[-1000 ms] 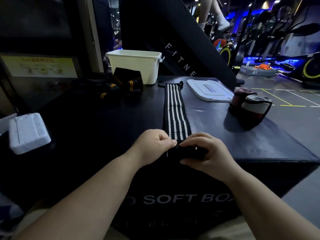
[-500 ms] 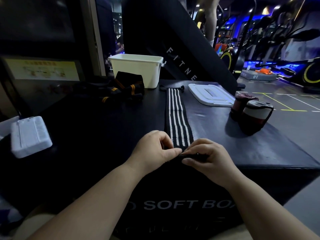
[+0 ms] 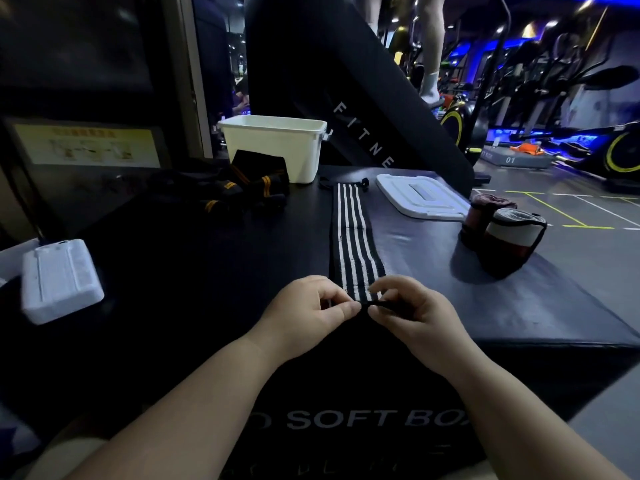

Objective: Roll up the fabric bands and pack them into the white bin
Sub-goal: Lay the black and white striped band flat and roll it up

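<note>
Both hands, left hand (image 3: pixel 308 313) and right hand (image 3: pixel 412 317), pinch the striped band's (image 3: pixel 351 233) near end; white bin (image 3: pixel 277 147) at twelve o'clock.

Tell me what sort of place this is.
Most likely a gym. Exercise machines line the blue-lit floor at the right, the work surface is a black padded box printed SOFT BOX, and the slanted panel behind the white bin reads FITNE.

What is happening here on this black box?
A person is rolling up a black band with white stripes that lies flat on the soft box. The left hand and the right hand both pinch its near end, where only a small fold is made. Two rolled bands sit on the right. The white bin stands at the back, with its lid off beside it.
</note>
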### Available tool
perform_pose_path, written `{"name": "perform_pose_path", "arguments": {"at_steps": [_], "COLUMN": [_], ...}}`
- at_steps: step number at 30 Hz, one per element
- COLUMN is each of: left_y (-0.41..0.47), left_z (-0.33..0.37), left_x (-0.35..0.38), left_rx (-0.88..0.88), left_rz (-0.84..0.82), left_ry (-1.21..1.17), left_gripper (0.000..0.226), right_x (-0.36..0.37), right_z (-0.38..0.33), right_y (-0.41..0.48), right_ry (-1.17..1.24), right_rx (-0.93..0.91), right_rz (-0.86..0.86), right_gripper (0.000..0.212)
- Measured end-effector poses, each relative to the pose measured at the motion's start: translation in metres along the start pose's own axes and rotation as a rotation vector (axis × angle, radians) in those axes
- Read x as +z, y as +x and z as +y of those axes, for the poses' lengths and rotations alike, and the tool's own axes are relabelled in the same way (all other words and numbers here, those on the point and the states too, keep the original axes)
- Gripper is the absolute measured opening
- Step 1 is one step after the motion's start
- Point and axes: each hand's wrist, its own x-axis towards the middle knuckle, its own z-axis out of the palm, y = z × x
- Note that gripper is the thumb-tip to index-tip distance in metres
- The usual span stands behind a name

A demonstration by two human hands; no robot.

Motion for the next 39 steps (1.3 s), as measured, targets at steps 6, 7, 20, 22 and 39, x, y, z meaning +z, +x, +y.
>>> {"name": "perform_pose_path", "arguments": {"at_steps": [6, 7, 20, 22, 39], "left_y": [0.009, 0.012, 0.016, 0.014, 0.015], "left_z": [0.004, 0.005, 0.010, 0.010, 0.002], "left_x": [0.006, 0.007, 0.008, 0.009, 0.007], "left_rx": [-0.110, -0.135, -0.204, -0.172, -0.096], "left_rz": [0.018, 0.016, -0.005, 0.027, 0.077], "left_ry": [0.070, 0.080, 0.106, 0.130, 0.027], "left_gripper": [0.022, 0.024, 0.031, 0.027, 0.010], "right_x": [0.000, -0.002, -0.013, -0.014, -0.009], "right_z": [-0.001, -0.001, 0.001, 0.001, 0.002], "right_y": [-0.001, -0.001, 0.005, 0.008, 0.026], "right_ry": [-0.065, -0.089, -0.314, -0.322, -0.067], "right_rx": [-0.024, -0.044, -0.246, -0.253, 0.066], "right_rz": [0.023, 0.022, -0.097, -0.103, -0.062], "right_gripper": [0.018, 0.018, 0.028, 0.025, 0.021]}}
